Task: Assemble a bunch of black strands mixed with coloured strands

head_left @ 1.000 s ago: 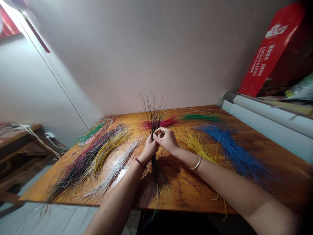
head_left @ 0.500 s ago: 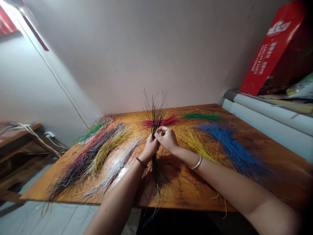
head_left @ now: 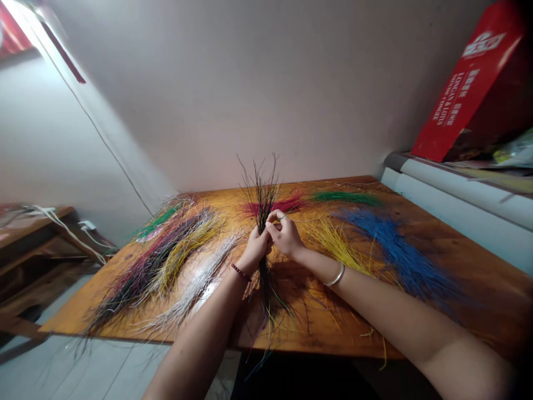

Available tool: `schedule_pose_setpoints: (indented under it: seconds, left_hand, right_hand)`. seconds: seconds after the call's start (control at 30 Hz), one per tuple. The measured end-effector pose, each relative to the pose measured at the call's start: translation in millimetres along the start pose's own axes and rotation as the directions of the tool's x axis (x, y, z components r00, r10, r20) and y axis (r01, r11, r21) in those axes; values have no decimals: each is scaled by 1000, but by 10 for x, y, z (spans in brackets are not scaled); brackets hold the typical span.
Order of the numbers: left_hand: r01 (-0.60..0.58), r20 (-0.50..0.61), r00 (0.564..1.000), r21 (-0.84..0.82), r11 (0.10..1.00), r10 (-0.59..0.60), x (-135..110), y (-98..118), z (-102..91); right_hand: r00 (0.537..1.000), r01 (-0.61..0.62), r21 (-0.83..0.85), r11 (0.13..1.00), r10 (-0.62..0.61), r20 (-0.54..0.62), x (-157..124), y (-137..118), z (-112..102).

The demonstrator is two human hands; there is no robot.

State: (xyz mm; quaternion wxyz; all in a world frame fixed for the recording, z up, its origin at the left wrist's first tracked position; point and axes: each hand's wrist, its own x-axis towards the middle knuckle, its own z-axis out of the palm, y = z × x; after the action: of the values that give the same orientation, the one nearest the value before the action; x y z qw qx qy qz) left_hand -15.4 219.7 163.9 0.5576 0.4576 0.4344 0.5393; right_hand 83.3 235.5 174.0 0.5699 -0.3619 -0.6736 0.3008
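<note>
The left hand (head_left: 256,251) is closed around a bundle of dark strands (head_left: 262,200), held upright over the middle of the table (head_left: 328,328). The right hand (head_left: 285,236) curls in, pinching the bundle. Blue strands (head_left: 400,261) and yellow strands (head_left: 337,250) lie on the table's right side.

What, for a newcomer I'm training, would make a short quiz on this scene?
1. Which wrist wears the beaded bracelet: that of the left hand or the right hand?
2. True or false: the bundle of dark strands stands roughly upright, gripped between both hands.
3. Which colour of strands spreads furthest toward the right side of the wooden table?

Key: 1. The left hand's wrist. 2. True. 3. The blue strands.
</note>
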Motion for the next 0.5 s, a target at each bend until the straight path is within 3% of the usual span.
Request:
schedule_pose_setpoints:
  seconds: [0.5]
  left_hand:
    - [-32,-33,999,13,999,33,30,-53,4]
  right_hand:
    - [995,-22,13,1000,23,-96,-17,-4,19]
